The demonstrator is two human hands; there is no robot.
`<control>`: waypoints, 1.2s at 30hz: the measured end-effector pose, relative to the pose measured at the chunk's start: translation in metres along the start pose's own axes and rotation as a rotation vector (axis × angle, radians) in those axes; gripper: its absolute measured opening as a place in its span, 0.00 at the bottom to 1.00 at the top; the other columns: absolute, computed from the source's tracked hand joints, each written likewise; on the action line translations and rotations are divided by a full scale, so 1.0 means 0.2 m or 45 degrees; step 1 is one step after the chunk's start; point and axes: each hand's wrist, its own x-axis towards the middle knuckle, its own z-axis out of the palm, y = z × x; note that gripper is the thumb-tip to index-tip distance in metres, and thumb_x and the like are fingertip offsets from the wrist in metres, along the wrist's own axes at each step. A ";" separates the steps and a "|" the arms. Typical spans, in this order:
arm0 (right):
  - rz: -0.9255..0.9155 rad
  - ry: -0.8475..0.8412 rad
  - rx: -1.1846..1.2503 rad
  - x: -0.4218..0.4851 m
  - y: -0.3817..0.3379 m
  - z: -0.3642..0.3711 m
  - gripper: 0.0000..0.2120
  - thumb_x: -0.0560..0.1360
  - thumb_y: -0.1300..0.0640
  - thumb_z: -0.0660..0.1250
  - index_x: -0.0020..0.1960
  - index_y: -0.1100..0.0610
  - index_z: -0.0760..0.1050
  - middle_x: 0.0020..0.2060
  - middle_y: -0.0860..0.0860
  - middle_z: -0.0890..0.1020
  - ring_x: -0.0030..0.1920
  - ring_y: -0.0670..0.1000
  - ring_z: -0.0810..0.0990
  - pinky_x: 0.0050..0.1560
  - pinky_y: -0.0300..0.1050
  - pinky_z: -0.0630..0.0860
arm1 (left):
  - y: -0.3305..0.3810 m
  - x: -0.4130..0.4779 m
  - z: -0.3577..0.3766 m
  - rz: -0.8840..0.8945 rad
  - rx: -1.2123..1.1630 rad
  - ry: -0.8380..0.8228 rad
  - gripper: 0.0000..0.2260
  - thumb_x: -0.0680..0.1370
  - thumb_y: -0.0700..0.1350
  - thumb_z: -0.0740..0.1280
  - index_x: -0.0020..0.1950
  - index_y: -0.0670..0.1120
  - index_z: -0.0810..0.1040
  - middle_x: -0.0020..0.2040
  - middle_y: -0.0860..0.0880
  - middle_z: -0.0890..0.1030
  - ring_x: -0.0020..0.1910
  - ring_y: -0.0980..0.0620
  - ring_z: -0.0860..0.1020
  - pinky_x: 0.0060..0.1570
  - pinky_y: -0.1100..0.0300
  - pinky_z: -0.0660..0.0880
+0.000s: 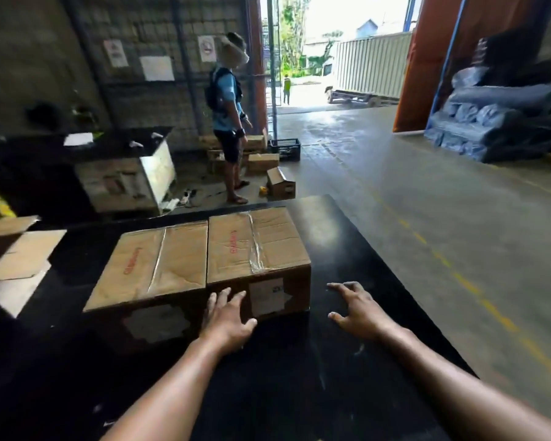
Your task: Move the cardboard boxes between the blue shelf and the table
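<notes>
Two taped cardboard boxes stand side by side on the black table [347, 249]: the left box [153, 265] and the right box [258, 243], both with red print on top. My left hand [228, 316] lies with straight fingers against the near face of the right box, beside its white label. My right hand [360, 308] hovers above the table to the right of that box, fingers spread, holding nothing. No blue shelf is in sight.
An open cardboard box [16, 259] sits at the table's left edge. A person [231, 122] stands beyond the table among several boxes [280, 183] on the floor, near a black crate [285, 149]. Wrapped rolls [497, 122] are stacked at right. Concrete floor [427, 202] stretches to the right.
</notes>
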 end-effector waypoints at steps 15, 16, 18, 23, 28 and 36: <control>-0.043 -0.112 -0.139 0.91 -0.01 0.27 0.36 0.79 0.37 0.61 0.81 0.40 0.47 0.82 0.59 0.42 0.81 0.60 0.45 0.77 0.60 0.58 | -0.08 0.64 0.13 -0.140 0.266 0.166 0.34 0.78 0.65 0.65 0.81 0.58 0.59 0.84 0.49 0.37 0.80 0.37 0.33 0.78 0.37 0.40; -0.043 -0.083 -0.127 0.94 0.01 0.25 0.35 0.80 0.36 0.59 0.81 0.41 0.47 0.82 0.58 0.43 0.82 0.59 0.46 0.77 0.60 0.58 | -0.06 0.66 0.13 -0.118 0.251 0.185 0.33 0.77 0.66 0.64 0.80 0.58 0.62 0.84 0.50 0.38 0.80 0.37 0.33 0.78 0.37 0.40; -0.017 -0.058 -0.093 1.00 0.06 0.22 0.35 0.80 0.35 0.56 0.82 0.43 0.47 0.82 0.56 0.45 0.82 0.58 0.49 0.76 0.61 0.60 | 0.01 0.69 0.14 -0.085 0.110 0.144 0.31 0.77 0.66 0.65 0.79 0.58 0.66 0.84 0.52 0.39 0.80 0.35 0.35 0.78 0.38 0.42; 0.178 0.215 0.331 1.09 0.25 0.08 0.27 0.78 0.41 0.66 0.74 0.49 0.69 0.70 0.60 0.72 0.67 0.62 0.75 0.64 0.55 0.72 | 0.13 0.69 0.27 -0.052 -0.462 0.190 0.32 0.74 0.63 0.72 0.76 0.56 0.71 0.84 0.48 0.46 0.82 0.45 0.54 0.79 0.55 0.55; 0.265 0.101 0.758 1.06 0.33 0.04 0.40 0.70 0.45 0.78 0.76 0.51 0.65 0.58 0.56 0.79 0.55 0.54 0.79 0.47 0.41 0.75 | 0.02 0.79 0.31 -0.474 -1.123 0.231 0.49 0.64 0.66 0.77 0.80 0.52 0.63 0.75 0.46 0.72 0.73 0.46 0.72 0.74 0.48 0.68; 0.193 0.207 1.031 0.87 0.27 0.02 0.46 0.61 0.39 0.73 0.77 0.44 0.62 0.62 0.49 0.73 0.59 0.51 0.75 0.52 0.39 0.72 | 0.15 0.73 0.24 -0.380 -1.409 0.296 0.23 0.78 0.48 0.73 0.73 0.49 0.74 0.54 0.54 0.78 0.53 0.55 0.77 0.57 0.60 0.70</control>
